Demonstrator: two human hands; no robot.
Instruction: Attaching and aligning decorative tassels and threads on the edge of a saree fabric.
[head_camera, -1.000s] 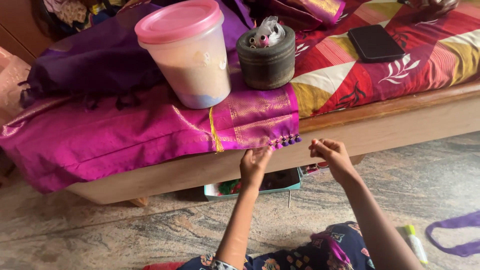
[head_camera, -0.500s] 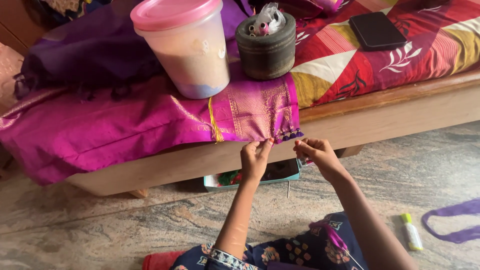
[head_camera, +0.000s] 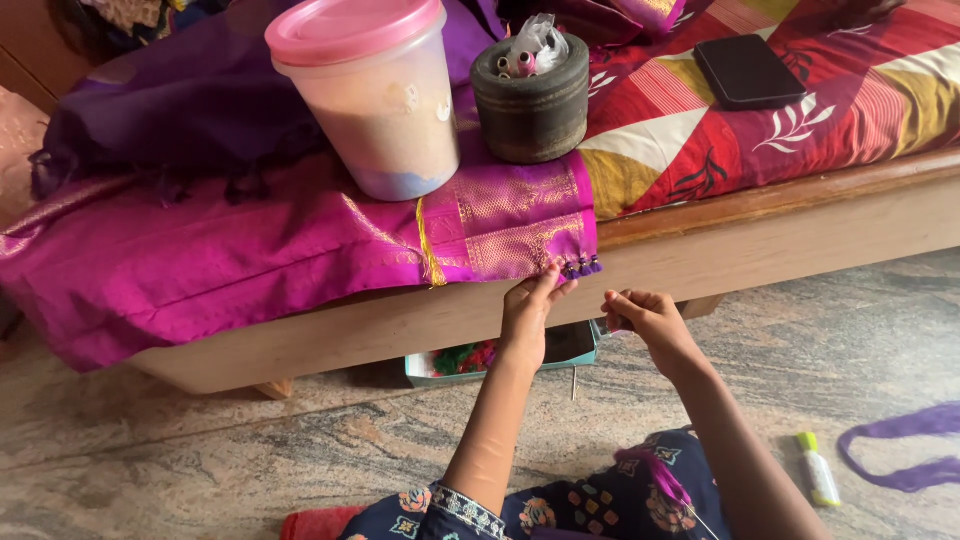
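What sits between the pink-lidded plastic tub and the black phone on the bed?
In the head view, a dark round container holding small spools and a bit of plastic stands between the tub and the phone, on the magenta cloth.

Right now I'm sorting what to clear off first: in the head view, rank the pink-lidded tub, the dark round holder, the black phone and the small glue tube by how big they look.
1. pink-lidded tub
2. dark round holder
3. black phone, which lies farther off, so unsure against the holder
4. glue tube
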